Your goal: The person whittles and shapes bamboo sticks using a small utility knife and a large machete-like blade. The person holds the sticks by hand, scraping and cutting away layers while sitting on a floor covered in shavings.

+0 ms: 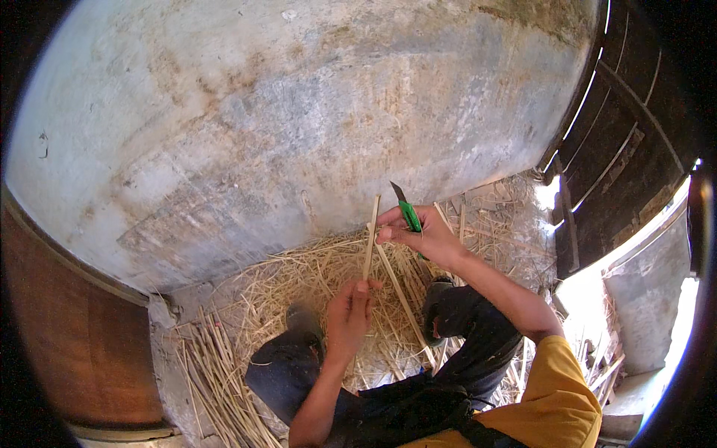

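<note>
Item, nearest: my yellow sleeve [556, 388] and dark trousers [448, 358], knees drawn up, feet planted in the litter on the floor [515, 224].

Item: my left hand [347, 313], closed around the lower end of a pale strip of cane [370, 235], which stands nearly upright between my two hands.

Item: my right hand [426, 237], fingers curled shut on a green-handled knife [407, 213], blade pointing up and away; the thumb and forefinger also pinch the strip near its upper part. A second thin strip [403, 299] runs down slantwise from this hand toward my lap.

Item: a bundle of longer cane sticks [216, 373], lying on the floor at my left, beside my left leg.

Item: a bed of shavings and split slivers [314, 272], spread thick over the floor around and beyond my feet, reaching the foot of the wall.

Item, farthest: a weathered plastered wall [299, 112] ahead; a brown wooden panel [67, 321] at left; a dark slatted door [627, 149] at right, daylight past it.

Progress, as I judge it: the depth of shavings suggests much splitting is done; the sticks at my left look unworked, so a good share seems left.
</note>
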The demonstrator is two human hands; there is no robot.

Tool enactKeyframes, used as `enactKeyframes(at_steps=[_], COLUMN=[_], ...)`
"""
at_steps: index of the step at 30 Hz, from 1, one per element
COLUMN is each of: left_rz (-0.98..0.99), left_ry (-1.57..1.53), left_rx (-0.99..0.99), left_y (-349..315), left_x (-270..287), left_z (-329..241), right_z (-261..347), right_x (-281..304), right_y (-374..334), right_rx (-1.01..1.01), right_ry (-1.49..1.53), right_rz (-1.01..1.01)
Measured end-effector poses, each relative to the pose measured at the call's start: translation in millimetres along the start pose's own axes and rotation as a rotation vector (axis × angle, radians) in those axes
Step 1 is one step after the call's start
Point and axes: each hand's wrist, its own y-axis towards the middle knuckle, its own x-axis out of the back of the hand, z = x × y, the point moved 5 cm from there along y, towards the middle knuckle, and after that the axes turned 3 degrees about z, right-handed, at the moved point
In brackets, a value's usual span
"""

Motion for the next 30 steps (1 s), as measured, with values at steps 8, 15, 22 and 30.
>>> enactKeyframes(at_steps=[8,15,22,30], left_rz=[-0.076,-0.101,-0.136,-0.151], left_ry=[0.206,0.273,0.243,0.061], left_rx=[-0.15,-0.163,-0.122,-0.033], left_y=[3.9,3.1,2.2,1.1], left_x=[-2.5,-1.8,2.9,9.4], left_z=[0.6,-4.7,3.6,6.4], right_z=[2.2,-1.3,-5.6,-48.7], right_x=[0.9,2.3,45.5,77.1], right_y=[-2.4,-3.1,5.9,4.0], right_rx=[-0.03,-0.023,0.08,-0.012], right_ry=[-0.045,-0.016,-0.023,-1.21], right_rz=[-0.03,-0.011,-0.164,-0.062])
